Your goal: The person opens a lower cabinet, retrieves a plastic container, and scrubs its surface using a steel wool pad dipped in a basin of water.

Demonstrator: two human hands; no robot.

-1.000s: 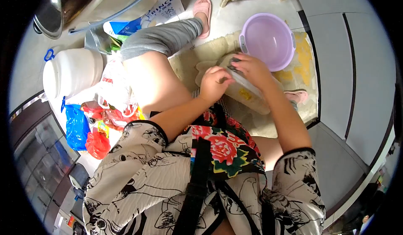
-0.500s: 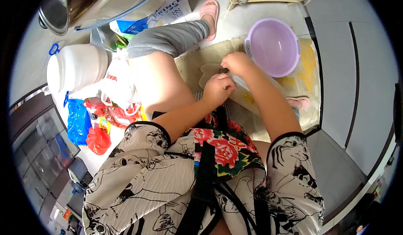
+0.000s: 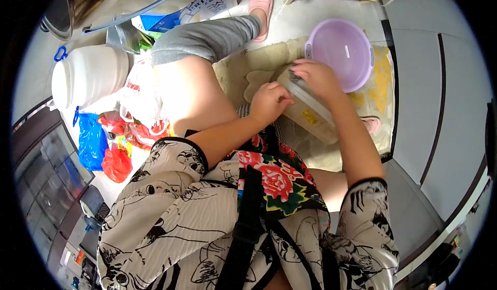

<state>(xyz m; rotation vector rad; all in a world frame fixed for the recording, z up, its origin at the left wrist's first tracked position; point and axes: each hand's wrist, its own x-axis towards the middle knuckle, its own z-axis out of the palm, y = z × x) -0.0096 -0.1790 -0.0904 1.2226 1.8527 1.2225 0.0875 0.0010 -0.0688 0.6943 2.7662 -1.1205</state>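
We count one left hand (image 3: 270, 104) and one right hand (image 3: 318, 79), two in all, with one box (image 3: 309, 115), one basin (image 3: 339, 57), two slippers (image 3: 261, 11), one barrel (image 3: 92, 76), one pot lid (image 3: 57, 14), one apron (image 3: 273, 180) and two sleeves (image 3: 366, 203). We see at least four plastic bags (image 3: 92, 143); their overlap hides the exact number from us.

hands (image 3: 318, 79) now farther apart
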